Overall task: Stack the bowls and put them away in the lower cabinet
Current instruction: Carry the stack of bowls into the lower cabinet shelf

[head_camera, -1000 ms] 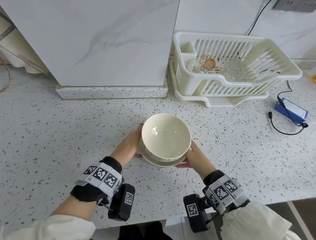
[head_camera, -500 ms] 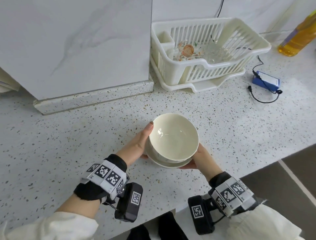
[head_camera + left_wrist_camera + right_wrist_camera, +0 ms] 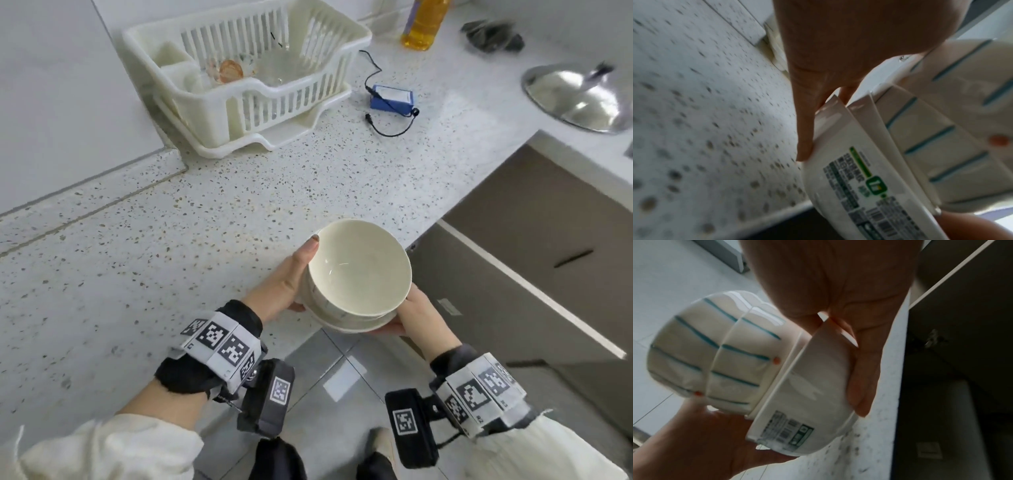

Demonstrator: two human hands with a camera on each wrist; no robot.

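Observation:
A stack of cream bowls (image 3: 356, 274) hangs in the air at the counter's front edge (image 3: 294, 346), partly over the floor. My left hand (image 3: 286, 284) grips its left side, thumb up along the top bowl's rim. My right hand (image 3: 419, 320) cups it from below on the right. The left wrist view shows a plain bottom bowl with a label (image 3: 849, 162) under teal-striped bowls (image 3: 941, 129), my left fingers (image 3: 805, 123) against its wall. In the right wrist view the stack (image 3: 756, 363) lies tilted between my right hand (image 3: 861, 353) and left hand (image 3: 701, 443). Brown lower cabinet fronts (image 3: 520, 274) stand to the right.
A white dish rack (image 3: 308, 85) holding glassware stands at the back of the speckled counter (image 3: 171, 240). A blue box with a black cable (image 3: 392, 97), an oil bottle (image 3: 423, 24), a dark cloth (image 3: 493, 34) and a steel pan lid (image 3: 579, 96) lie farther right. Grey floor tiles (image 3: 342, 394) show below.
The stack has come off the counter's middle toward me and to the right, and now hangs past the front edge. Both hands have kept their hold, and the view has swung right.

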